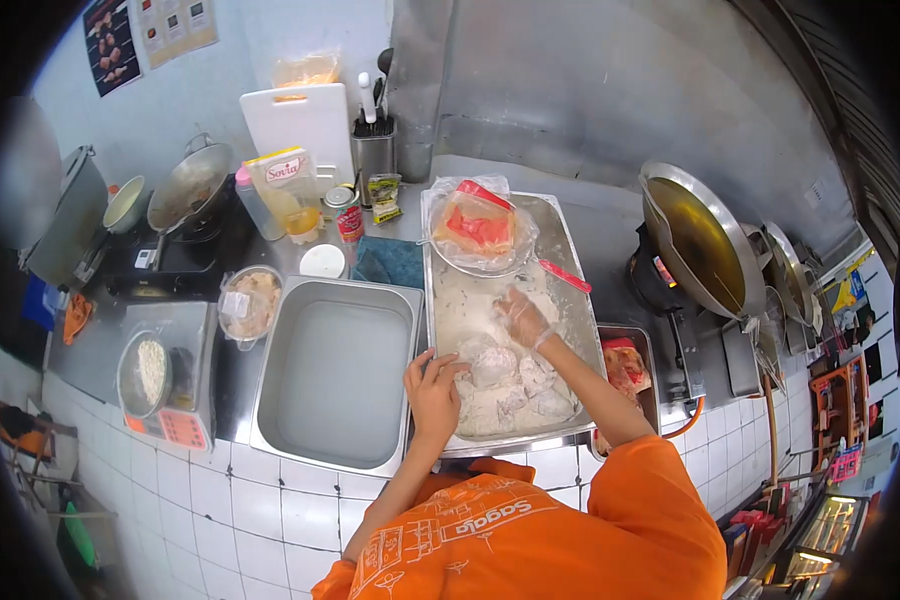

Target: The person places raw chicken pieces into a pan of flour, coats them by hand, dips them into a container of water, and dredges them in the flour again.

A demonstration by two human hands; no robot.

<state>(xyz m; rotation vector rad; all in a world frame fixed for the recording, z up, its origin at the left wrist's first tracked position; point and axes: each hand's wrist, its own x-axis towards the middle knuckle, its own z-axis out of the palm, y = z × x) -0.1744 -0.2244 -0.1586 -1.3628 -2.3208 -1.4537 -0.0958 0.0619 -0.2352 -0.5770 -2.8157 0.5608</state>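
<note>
Reaching down to the flour [455,312], the right hand [520,320] wears a clear plastic glove; whether its fingers grip anything cannot be told. Left hand [434,390] bare, fingers apart, at the left rim of the metal tray [558,224]. Flour-coated pieces [510,375] lie in the tray's near half.

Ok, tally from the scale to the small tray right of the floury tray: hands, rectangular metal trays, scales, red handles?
Hands: 2 (left hand, right hand)
Rectangular metal trays: 3 (deep tray, floury tray, small tray)
Scales: 1 (orange-fronted scale)
Red handles: 1 (red handle at the floury tray)
Total: 7
</note>
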